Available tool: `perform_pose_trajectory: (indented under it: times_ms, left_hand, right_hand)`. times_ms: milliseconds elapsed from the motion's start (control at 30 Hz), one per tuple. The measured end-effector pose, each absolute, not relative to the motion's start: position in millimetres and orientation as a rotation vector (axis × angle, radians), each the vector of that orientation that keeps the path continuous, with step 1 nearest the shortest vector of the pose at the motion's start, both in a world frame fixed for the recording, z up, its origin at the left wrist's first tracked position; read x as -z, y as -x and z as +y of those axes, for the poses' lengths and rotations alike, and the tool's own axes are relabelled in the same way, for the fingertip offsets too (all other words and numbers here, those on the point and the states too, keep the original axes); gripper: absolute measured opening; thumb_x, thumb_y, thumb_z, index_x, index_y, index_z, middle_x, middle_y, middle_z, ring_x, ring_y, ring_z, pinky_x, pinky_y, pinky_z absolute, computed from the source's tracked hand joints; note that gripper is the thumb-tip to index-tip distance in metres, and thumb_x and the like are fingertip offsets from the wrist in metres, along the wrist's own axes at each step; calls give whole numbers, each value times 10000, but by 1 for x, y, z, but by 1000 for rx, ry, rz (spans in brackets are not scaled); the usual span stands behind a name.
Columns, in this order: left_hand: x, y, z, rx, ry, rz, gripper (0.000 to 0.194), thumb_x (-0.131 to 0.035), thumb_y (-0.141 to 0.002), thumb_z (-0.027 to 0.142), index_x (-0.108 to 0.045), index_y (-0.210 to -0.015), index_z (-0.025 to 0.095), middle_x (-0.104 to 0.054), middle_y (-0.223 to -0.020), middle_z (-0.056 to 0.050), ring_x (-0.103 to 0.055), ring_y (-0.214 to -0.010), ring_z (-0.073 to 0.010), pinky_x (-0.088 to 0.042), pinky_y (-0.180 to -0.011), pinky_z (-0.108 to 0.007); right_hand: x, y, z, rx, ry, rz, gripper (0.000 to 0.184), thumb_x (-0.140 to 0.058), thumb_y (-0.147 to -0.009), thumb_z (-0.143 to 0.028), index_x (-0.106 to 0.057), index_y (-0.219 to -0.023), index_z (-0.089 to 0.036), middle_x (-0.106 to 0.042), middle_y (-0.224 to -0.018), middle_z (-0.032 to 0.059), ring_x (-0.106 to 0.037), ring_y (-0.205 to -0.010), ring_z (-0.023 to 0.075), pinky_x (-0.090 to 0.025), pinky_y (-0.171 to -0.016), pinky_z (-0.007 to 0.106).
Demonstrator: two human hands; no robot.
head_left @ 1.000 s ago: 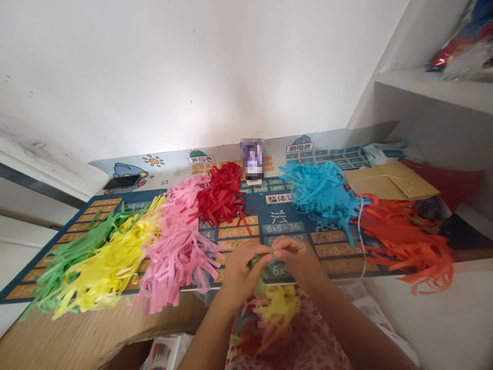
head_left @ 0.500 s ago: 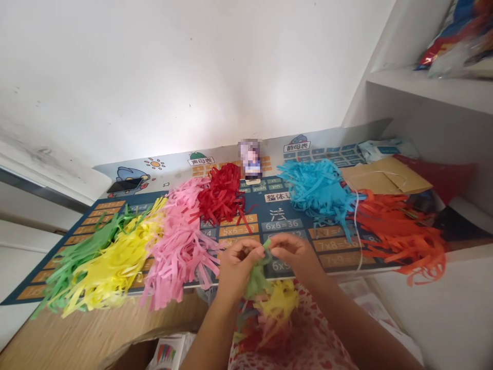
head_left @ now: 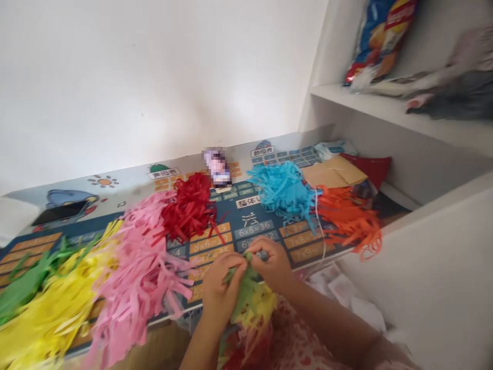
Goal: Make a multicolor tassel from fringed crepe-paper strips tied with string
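Between my two hands hangs a multicoloured paper tassel garland, light green at the top, then yellow, pink and red below, over my lap. My left hand is closed on the green top from the left side. From the right, my right hand pinches the same green top. The fingertips nearly meet there, and any string between them is hidden. Nearest on the table lie a pink fringed paper bundle to the left and a red bundle beyond.
Further left are yellow and green fringed bundles. Blue and orange bundles lie at right, a white cord between them. A phone leans at the wall. A shelf juts out at right.
The view has swung to the right, showing more of the shelf. Both hands stay together at the tassel's green top, which they have bunched closer between the fingers.
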State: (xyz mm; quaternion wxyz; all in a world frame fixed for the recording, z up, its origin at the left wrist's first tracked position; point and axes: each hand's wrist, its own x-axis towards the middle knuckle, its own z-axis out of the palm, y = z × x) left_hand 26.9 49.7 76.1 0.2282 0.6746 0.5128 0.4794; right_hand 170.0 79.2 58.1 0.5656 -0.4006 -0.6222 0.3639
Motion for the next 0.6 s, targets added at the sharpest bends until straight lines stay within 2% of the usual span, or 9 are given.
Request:
perform_pose_trajectory:
  times_ms: [100, 200, 300, 367, 433, 500, 600]
  left_hand:
    - [-74, -25, 54, -1275, -1958, 1467, 104, -624, -830, 293, -675, -791, 211, -693, -764, -14, -648, -701, -155, -506, -665, -251]
    - [-75, -18, 56, -1210, -1940, 1538, 180, -628, -828, 362, -654, -743, 205, -671, -700, -5, -635, -634, -153, -506, -602, -241]
    - [-77, -5, 58, -1170, -1938, 1542, 215, -601, -839, 399, -675, -761, 213, -690, -753, -23, -653, -697, -172, -533, -653, -260]
    - [-75, 3, 60, -1189, -1959, 1537, 222, -591, -838, 410, -706, -788, 227, -709, -817, -36, -668, -761, -188, -546, -703, -280]
    - [-71, 10, 63, -1216, -1950, 1550, 227, -598, -829, 426, -722, -801, 238, -720, -853, -39, -678, -793, -198, -550, -728, -293]
    - [-66, 13, 65, -1209, -1912, 1568, 249, -607, -818, 456, -724, -792, 237, -723, -858, -41, -681, -800, -206, -552, -739, -306]
    - [-60, 12, 69, -1226, -1826, 1598, 296, -615, -800, 503, -719, -782, 227, -723, -859, -50, -681, -812, -218, -552, -736, -318]
  right_hand:
    - [-60, -176, 84, -817, 917, -1556, 97, -601, -761, -163, -662, -699, -206, -651, -725, 6, -617, -706, 136, -483, -685, 258]
    - [-78, -210, 119, -712, 937, -1827, 71, -654, -795, -264, -702, -765, -221, -699, -831, 12, -643, -810, 149, -490, -786, 276]
    - [-111, -280, 186, -412, 1550, -1707, 161, -607, -875, -331, -718, -877, -215, -708, -932, 17, -638, -909, 155, -466, -868, 289]
    - [-132, -336, 233, -263, 1797, -1530, 220, -516, -937, -267, -704, -935, -152, -686, -1020, 116, -605, -1041, 236, -415, -946, 408]
    - [-144, -386, 269, -212, 1976, -1429, 167, -577, -909, -218, -696, -829, -132, -676, -996, 167, -579, -1101, 302, -378, -976, 488]
    - [-146, -424, 291, -218, 2107, -1392, 141, -629, -891, -252, -681, -842, -130, -676, -977, 138, -595, -1076, 284, -407, -966, 500]
    - [-133, -451, 298, -236, 2224, -1414, 243, -612, -916, -349, -644, -1022, -133, -655, -1068, 78, -616, -1013, 207, -484, -926, 449]
